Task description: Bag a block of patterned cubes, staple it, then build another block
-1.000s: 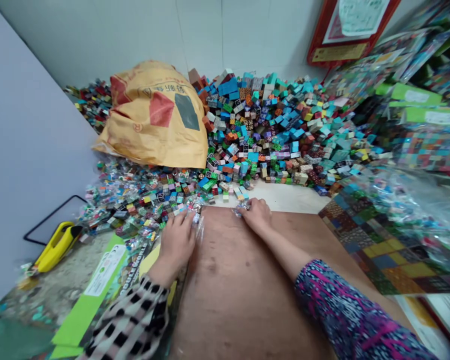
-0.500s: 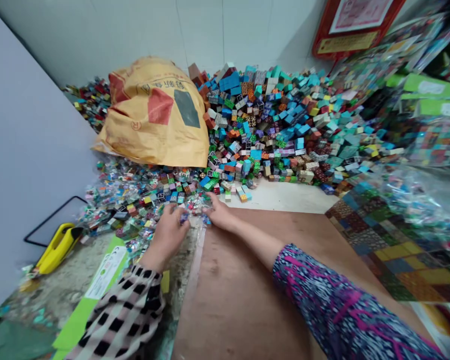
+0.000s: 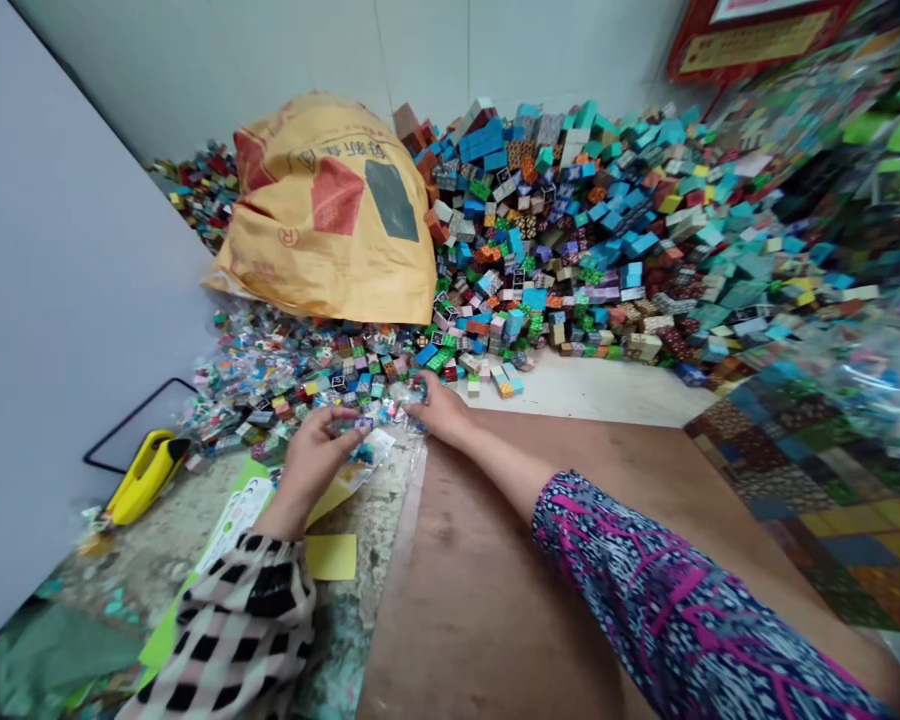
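Thumb and fingers of my left hand (image 3: 313,462) are closed on a small clear plastic bag (image 3: 371,452) with small blue pieces in it. The bag hangs over the bare tabletop, left of the brown board. My right hand (image 3: 444,412) reaches to the front edge of the heap, its fingers curled at small clear-wrapped pieces (image 3: 391,408). What lies between those fingers is too small to make out. Loose toy bricks (image 3: 360,375) lie just beyond both hands.
A yellow woven sack (image 3: 330,270) rests on the heap before a large brick pile (image 3: 540,240). The brown board (image 3: 495,560) lies under my right forearm. A yellow-handled tool (image 3: 146,480), a green-headed card (image 3: 232,520) and a yellow paper (image 3: 331,557) are at left; a patterned sheet (image 3: 810,490) is at right.
My left hand has drawn back left from the heap, and a small plastic bag now shows in its fingers. My right hand has stayed at the pieces. The view has shifted slightly.
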A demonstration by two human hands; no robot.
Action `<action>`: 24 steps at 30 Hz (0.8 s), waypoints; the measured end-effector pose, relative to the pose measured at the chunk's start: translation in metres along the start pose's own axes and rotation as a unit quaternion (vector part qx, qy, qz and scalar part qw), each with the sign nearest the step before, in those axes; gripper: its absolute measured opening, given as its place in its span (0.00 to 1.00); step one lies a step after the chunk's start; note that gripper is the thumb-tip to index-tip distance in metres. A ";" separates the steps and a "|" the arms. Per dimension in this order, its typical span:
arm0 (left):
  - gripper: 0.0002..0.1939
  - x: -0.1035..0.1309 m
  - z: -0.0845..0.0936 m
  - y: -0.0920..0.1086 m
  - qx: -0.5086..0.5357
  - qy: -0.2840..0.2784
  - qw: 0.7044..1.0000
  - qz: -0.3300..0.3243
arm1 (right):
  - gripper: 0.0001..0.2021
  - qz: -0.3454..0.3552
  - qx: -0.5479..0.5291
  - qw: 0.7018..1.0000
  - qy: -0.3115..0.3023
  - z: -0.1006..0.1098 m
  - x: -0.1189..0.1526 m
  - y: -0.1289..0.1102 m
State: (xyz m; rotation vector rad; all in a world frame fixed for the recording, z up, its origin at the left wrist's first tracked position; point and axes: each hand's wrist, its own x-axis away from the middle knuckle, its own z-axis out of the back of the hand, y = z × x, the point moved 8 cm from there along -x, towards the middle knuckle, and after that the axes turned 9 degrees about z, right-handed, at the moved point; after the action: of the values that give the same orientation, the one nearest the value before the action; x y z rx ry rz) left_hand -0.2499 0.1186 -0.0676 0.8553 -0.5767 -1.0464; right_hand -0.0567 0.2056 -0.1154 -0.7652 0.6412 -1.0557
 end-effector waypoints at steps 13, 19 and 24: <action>0.20 -0.006 -0.030 0.014 0.399 -0.069 0.903 0.146 | 0.04 0.068 -0.037 0.997 -0.011 -0.003 0.016 -0.011; 0.12 -0.003 -0.022 0.004 0.427 -0.063 0.886 0.170 | 0.07 0.153 -0.045 0.984 -0.085 -0.023 0.048 -0.047; 0.16 0.000 -0.022 0.008 0.408 -0.067 0.894 0.170 | 0.17 0.152 0.135 0.979 0.020 0.005 0.033 -0.057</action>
State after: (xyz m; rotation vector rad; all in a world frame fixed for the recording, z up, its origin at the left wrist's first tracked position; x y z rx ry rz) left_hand -0.2293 0.1281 -0.0728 1.3510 -1.2835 -0.5162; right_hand -0.0700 0.1593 -0.0695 -0.3955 0.6127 -0.8551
